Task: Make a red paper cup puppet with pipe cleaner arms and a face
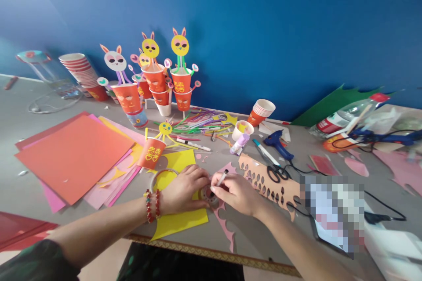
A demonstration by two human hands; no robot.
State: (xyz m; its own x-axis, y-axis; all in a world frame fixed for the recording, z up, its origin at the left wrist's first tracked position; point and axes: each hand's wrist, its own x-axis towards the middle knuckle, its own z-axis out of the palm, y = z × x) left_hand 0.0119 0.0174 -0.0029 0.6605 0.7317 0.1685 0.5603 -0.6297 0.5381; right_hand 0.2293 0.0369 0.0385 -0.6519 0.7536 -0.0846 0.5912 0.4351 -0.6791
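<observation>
Two hands, one left hand (186,186) and one right hand (235,191), share one desk (253,237) with five paper faces: four yellow faces (180,45) and one white face (115,61). Also seen: two bracelets (149,206), three pens (193,144), one glue stick (240,144), one pair of scissors (278,173), one bottle (347,116) and one clear glue gun (280,144); a second blue shape (392,137) is blurred. Nested cups (77,70) and tangled pipe cleaners (194,125) defy exact counting.

Tilted pen (223,178), scalloped pink paper (225,224) lying flat
</observation>
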